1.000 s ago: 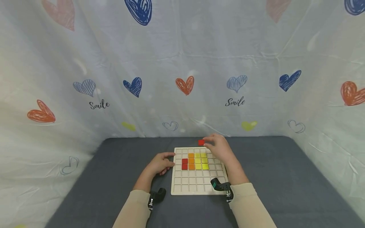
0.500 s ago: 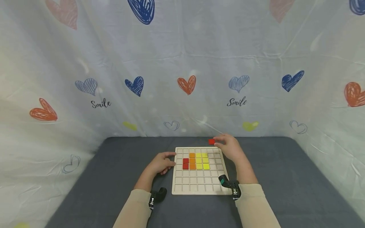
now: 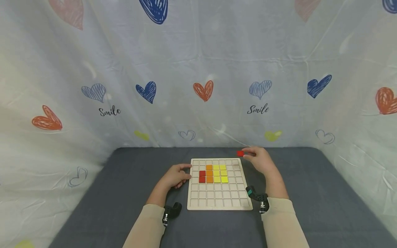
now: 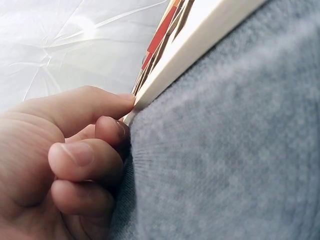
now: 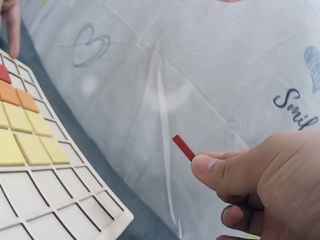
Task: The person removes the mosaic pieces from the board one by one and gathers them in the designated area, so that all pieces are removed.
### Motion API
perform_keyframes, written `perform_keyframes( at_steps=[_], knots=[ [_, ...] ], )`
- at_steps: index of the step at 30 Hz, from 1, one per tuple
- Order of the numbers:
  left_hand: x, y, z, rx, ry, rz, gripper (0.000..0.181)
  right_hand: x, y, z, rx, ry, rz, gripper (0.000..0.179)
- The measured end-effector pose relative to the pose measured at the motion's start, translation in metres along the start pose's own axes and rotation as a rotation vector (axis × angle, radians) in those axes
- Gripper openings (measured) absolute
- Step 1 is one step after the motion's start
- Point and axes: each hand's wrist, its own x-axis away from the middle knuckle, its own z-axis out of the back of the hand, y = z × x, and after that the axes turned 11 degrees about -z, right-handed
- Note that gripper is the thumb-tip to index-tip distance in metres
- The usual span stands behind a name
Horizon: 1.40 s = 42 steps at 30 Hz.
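My right hand (image 3: 260, 161) pinches a small square red tile (image 3: 240, 153) by its right edge, between thumb and fingers. It hovers past the far right corner of a pale wooden grid board (image 3: 214, 204). Seen edge-on in the right wrist view, the thin red tile (image 5: 183, 147) is clear of the board. My left hand (image 3: 173, 176) touches the board's left edge with thumb and index finger spread apart; its other fingers curl below, holding nothing. Set in the grid are two red tiles (image 3: 202, 176), several orange tiles (image 3: 209, 173) and several yellow tiles (image 3: 220, 173).
The board lies on a dark grey cloth-covered table (image 3: 136, 172). Behind and at both sides hangs a pale curtain (image 3: 229, 69) printed with hearts and words. A black wrist camera mount (image 3: 257, 195) on the right arm reaches over the board's right edge.
My right hand has moved rightward with the red tile, from above the board's far edge to past its far right corner. The left hand stays at the board's left edge.
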Motion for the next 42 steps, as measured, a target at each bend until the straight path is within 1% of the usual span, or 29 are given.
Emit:
perform_keyframes(
  at_steps=[4, 9, 15, 23, 28, 35, 38, 42],
  knots=[
    [0.000, 0.000, 0.000, 0.007, -0.004, -0.006, 0.054, 0.000, 0.009, 0.004, 0.005, 0.012, -0.047, 0.039],
    [0.000, -0.001, 0.000, 0.011, -0.004, -0.019, 0.054, -0.002, 0.021, 0.009, 0.006, -0.009, -0.086, 0.039],
    [0.001, -0.001, -0.001, 0.012, 0.003, -0.015, 0.054, -0.002, 0.032, 0.011, 0.072, -0.027, -0.126, 0.037],
    [0.002, 0.002, 0.000, 0.012, 0.003, -0.006, 0.054, -0.006, 0.044, 0.004, 0.105, -0.051, -0.151, 0.034],
    [0.002, 0.002, 0.000, 0.013, 0.004, -0.008, 0.054, -0.007, 0.046, 0.000, 0.119, -0.061, -0.167, 0.034],
    [0.002, 0.002, 0.000, 0.007, -0.001, -0.016, 0.054, -0.008, 0.047, -0.004, 0.162, -0.047, -0.227, 0.033],
    [0.002, 0.002, 0.000, 0.005, -0.001, -0.014, 0.054, -0.008, 0.049, -0.003, 0.171, -0.045, -0.221, 0.034],
    [0.001, 0.001, 0.000, 0.001, -0.001, -0.014, 0.054, -0.008, 0.049, 0.001, 0.161, -0.052, -0.192, 0.037]
  ],
)
